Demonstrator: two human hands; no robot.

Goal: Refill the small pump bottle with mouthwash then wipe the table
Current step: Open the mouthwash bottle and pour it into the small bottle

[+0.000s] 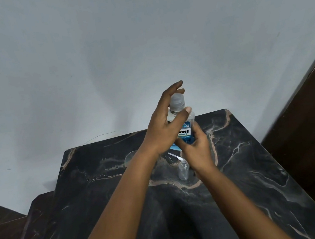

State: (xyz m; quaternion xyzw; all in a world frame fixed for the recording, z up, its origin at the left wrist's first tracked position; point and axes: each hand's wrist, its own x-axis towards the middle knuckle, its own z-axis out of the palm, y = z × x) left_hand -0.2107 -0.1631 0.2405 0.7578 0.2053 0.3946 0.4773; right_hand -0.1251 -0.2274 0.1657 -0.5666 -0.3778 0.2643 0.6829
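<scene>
Left hand (163, 130) is spread loosely around the neck of the mouthwash bottle (185, 128), fingers arched past the cap (177, 102), thumb pressing the shoulder just below it; contact is light, not clenched, and whether the cap is loosened cannot be told. Right hand (196, 150) is closed around the lower body of the same bottle, grasping it firmly and steadying it; the bottle stands roughly upright, long axis tilted slightly away from the person, cap on. Small pump bottle (183, 170) stands upright and open-mouthed on the table (266, 166), just beside the right wrist and nearer the person than the mouthwash; its pump head with dip tube (174, 156) lies flat just behind it. Judgement: cap removal is the step in hand, the left hand being the nearer to it; the pour must then tip toward the person, down to a narrow mouth. Surface is dark veined marble; plain pale wall (106, 56) behind, dark wood at far right.
</scene>
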